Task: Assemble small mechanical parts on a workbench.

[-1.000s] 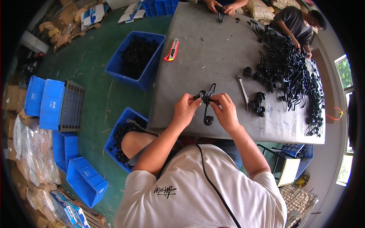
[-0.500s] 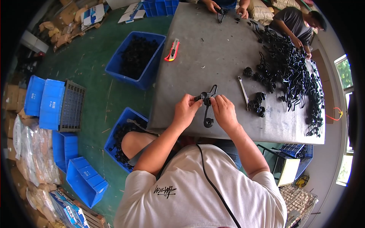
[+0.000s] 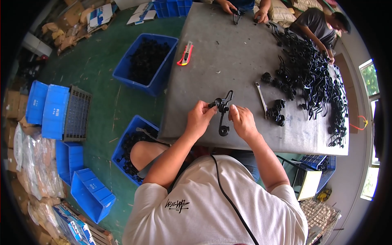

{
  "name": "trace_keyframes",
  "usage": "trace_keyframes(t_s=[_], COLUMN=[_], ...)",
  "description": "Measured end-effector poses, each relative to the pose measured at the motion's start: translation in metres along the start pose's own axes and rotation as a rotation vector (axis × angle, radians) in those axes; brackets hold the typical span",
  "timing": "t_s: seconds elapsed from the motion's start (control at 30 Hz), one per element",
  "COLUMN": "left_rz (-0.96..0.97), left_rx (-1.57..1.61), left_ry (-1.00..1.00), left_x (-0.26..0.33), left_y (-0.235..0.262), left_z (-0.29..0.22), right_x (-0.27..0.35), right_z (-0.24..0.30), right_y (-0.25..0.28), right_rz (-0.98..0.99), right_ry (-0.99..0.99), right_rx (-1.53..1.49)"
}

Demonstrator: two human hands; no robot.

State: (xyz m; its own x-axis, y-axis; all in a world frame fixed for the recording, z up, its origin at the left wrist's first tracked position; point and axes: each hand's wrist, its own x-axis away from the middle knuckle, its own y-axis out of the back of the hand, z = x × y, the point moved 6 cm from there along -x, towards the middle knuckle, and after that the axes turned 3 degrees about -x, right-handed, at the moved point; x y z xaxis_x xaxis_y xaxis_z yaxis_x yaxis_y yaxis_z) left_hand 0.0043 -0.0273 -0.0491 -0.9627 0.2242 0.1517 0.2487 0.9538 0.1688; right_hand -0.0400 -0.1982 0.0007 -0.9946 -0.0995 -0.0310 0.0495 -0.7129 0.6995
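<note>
Over the near edge of the grey table (image 3: 204, 65), my left hand (image 3: 198, 119) pinches a black clamp bracket (image 3: 223, 118) by its middle. One bent arm of this bracket points away from me, and another hangs toward me with a round end. Just right of its middle is my right hand (image 3: 243, 121), a small gap from the bracket, with thumb and forefinger together and the other fingers curled. Whatever those fingertips may hold is too small to make out. A combination wrench (image 3: 260, 98) lies on the table to the right, beside several loose black clamps (image 3: 277, 112).
Tangled black bent parts (image 3: 308, 77) are heaped along the table's right side. A red utility knife (image 3: 186, 54) lies at the left edge. Blue bins of black parts (image 3: 126, 81) stand on the floor leftward. Two co-workers' hands (image 3: 261, 15) (image 3: 330, 57) work across the table.
My right hand has drawn slightly right, off the bracket's middle, and its fingers have curled. My left hand holds the bracket almost still. A co-worker's hand at the far edge has shifted a little.
</note>
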Motion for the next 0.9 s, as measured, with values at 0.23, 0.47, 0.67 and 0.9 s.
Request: trace_keyframes(t_s=[0.23, 0.47, 0.67, 0.9], left_rz=[0.002, -0.002, 0.036, -0.133], left_rx=[0.0, -0.005, -0.005, -0.085], left_ry=[0.015, 0.005, -0.033, -0.248], left_x=[-0.001, 0.001, -0.001, 0.009], left_y=[0.001, 0.001, -0.003, -0.002], left_z=[0.0, 0.002, -0.003, 0.005], right_x=[-0.003, -0.001, -0.002, -0.008], right_z=[0.0, 0.01, 0.024, -0.013], right_y=[0.005, 0.007, 0.004, -0.02], right_rz=[-0.015, -0.106, -0.217, -0.096], right_ry=[-0.094, -0.015, 0.131, -0.281], right_rx=[-0.12, -0.09, 0.074, -0.317])
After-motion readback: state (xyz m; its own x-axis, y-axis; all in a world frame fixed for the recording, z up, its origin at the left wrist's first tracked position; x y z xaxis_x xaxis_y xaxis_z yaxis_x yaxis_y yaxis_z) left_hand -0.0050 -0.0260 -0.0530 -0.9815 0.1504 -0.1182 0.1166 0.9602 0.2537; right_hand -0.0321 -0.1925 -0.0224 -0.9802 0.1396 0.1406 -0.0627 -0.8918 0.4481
